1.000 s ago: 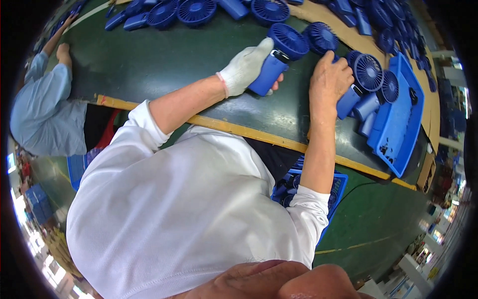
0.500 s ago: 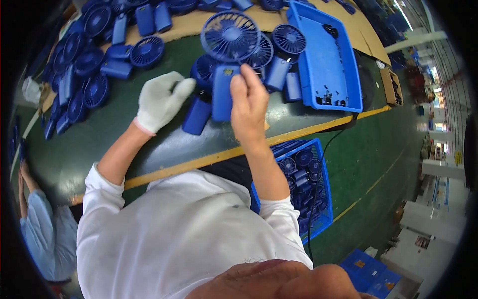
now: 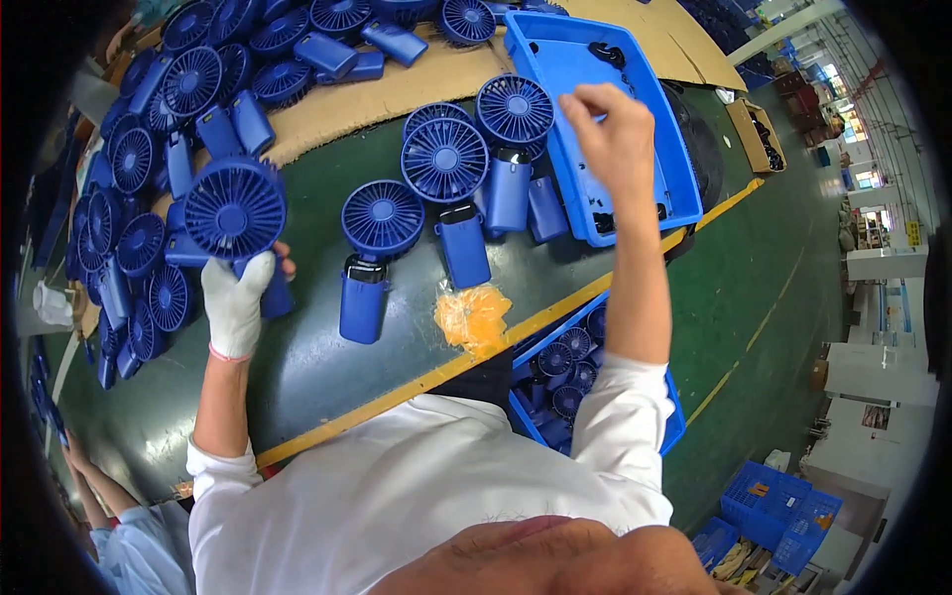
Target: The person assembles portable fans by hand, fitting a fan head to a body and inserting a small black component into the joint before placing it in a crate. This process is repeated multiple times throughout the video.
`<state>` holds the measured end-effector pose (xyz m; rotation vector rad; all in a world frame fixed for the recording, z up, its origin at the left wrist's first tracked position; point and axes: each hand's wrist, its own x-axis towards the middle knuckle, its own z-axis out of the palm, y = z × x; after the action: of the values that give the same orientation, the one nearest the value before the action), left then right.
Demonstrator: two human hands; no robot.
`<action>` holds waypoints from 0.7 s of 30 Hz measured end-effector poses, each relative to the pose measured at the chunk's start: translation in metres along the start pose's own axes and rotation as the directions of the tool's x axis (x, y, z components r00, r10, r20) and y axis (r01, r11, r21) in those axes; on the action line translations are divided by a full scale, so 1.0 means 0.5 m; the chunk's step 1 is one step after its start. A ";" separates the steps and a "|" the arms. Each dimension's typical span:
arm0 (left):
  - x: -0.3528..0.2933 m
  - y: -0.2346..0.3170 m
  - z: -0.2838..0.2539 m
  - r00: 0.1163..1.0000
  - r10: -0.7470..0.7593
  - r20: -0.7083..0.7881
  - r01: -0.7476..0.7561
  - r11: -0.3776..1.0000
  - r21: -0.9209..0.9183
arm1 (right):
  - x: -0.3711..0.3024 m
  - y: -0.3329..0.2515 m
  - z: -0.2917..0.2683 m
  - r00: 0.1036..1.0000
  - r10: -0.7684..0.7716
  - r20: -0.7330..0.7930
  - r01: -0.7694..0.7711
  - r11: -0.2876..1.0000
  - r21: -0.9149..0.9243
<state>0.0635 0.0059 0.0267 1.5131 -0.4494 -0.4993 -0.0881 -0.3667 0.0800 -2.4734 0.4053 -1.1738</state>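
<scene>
My left hand (image 3: 236, 307), in a white glove, grips a blue handheld fan (image 3: 235, 210) by its body, the round grille facing up toward me. My bare right hand (image 3: 617, 134) is raised over the near part of a blue plastic tray (image 3: 684, 193). Its fingers are curled in; whatever they hold, if anything, is too small to make out. Small black parts (image 3: 607, 55) lie in the tray. Between my hands several similar fans rest on the table, among them a nearer fan (image 3: 383, 220) and another fan (image 3: 445, 159), with black pieces at their necks.
A heap of blue fans (image 3: 193, 84) fills the far left, partly on cardboard (image 3: 327, 104). An orange item in clear plastic (image 3: 472, 317) lies by the yellow table edge (image 3: 416, 385). Below stands a blue crate of fans (image 3: 679, 421). A co-worker's arm (image 3: 104, 486) shows lower left.
My left hand has moved left and now holds a fan. My right hand has left the fan it held and gone right, over the tray. The view has shifted.
</scene>
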 end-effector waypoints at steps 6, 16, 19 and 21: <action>-0.024 -0.015 -0.051 0.977 0.210 0.029 -0.166 0.674 0.720 | 0.099 0.196 0.091 0.845 0.335 0.416 -0.197 0.919 -0.340; -0.041 -0.022 -0.003 0.913 0.355 0.199 -0.259 0.129 0.957 | 0.082 0.250 0.122 0.897 0.338 0.286 -0.236 0.911 -0.337; -0.042 -0.024 -0.011 0.924 0.324 0.200 -0.258 0.144 0.955 | 0.060 0.194 0.060 0.826 0.523 0.207 -0.563 0.782 0.268; -0.039 -0.025 -0.014 0.930 0.305 0.207 -0.256 0.129 0.958 | 0.038 0.154 0.033 0.818 0.560 0.131 -0.541 0.674 0.503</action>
<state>0.0511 0.0230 0.0145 2.6214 -1.1733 0.2883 -0.0711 -0.4397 0.0487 -1.6777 0.6848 -0.9052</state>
